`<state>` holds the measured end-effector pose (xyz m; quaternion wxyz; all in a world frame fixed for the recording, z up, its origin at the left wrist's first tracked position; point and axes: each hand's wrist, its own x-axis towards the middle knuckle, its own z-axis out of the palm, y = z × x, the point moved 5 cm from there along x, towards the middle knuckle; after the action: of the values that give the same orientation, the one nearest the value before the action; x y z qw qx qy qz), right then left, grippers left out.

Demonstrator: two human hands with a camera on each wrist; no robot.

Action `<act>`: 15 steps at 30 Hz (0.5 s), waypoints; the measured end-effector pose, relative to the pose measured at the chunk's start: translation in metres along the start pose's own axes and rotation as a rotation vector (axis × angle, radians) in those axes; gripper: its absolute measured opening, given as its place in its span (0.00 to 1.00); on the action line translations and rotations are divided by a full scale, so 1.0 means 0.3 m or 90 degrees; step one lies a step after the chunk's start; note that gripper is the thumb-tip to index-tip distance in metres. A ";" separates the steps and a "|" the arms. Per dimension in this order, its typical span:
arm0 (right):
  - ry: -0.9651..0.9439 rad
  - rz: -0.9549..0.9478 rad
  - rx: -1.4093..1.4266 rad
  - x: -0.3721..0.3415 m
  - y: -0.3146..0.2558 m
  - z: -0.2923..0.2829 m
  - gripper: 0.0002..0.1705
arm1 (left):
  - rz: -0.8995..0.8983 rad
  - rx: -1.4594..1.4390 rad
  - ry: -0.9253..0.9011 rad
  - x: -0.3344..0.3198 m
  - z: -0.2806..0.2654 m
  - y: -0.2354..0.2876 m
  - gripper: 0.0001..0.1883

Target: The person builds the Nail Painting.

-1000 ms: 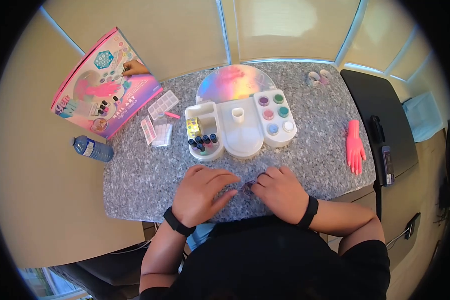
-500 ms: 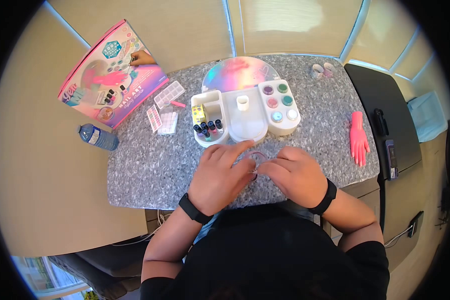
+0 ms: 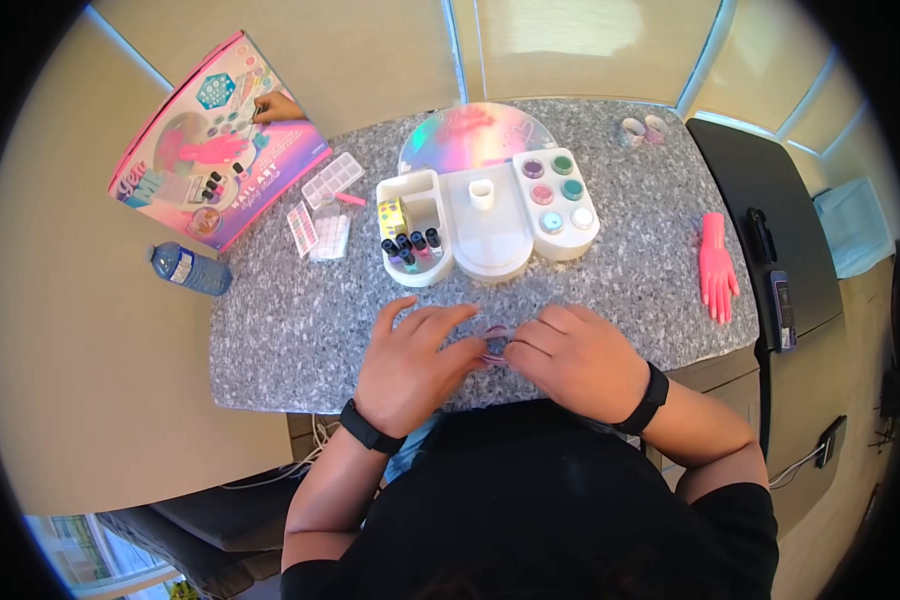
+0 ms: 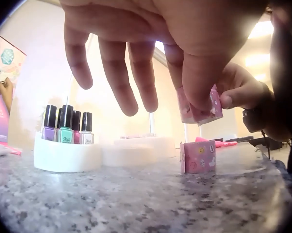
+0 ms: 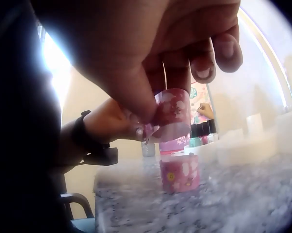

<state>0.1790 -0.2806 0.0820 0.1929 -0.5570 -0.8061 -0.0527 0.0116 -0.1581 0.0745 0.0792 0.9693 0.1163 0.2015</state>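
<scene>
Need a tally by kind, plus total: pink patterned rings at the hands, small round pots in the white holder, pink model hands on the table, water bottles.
Pink patterned rings: 2
Small round pots: 6
Pink model hand: 1
Water bottle: 1
Total: 10

Beige blinds (image 3: 590, 55) stand behind the speckled grey granite-look countertop (image 3: 280, 330), bluish light edging their seams. At lower left, a dark upholstered seat (image 3: 155, 545) sits beside a bright window (image 3: 75, 545).

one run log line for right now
left hand: pinches upper pink band | right hand: pinches same band | lower pink band: on countertop beneath | polish bottles: in white organizer
</scene>
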 end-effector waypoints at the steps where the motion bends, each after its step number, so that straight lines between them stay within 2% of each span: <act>1: -0.008 0.000 -0.004 -0.001 -0.001 0.002 0.11 | 0.002 0.013 0.009 -0.005 0.001 -0.004 0.12; 15: -0.013 0.062 -0.021 -0.017 -0.011 0.025 0.11 | 0.005 0.022 0.057 -0.010 0.004 0.004 0.11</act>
<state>0.1756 -0.2842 0.0737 0.1774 -0.5993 -0.7790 -0.0508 0.0095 -0.1602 0.0724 0.0564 0.9610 0.1197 0.2427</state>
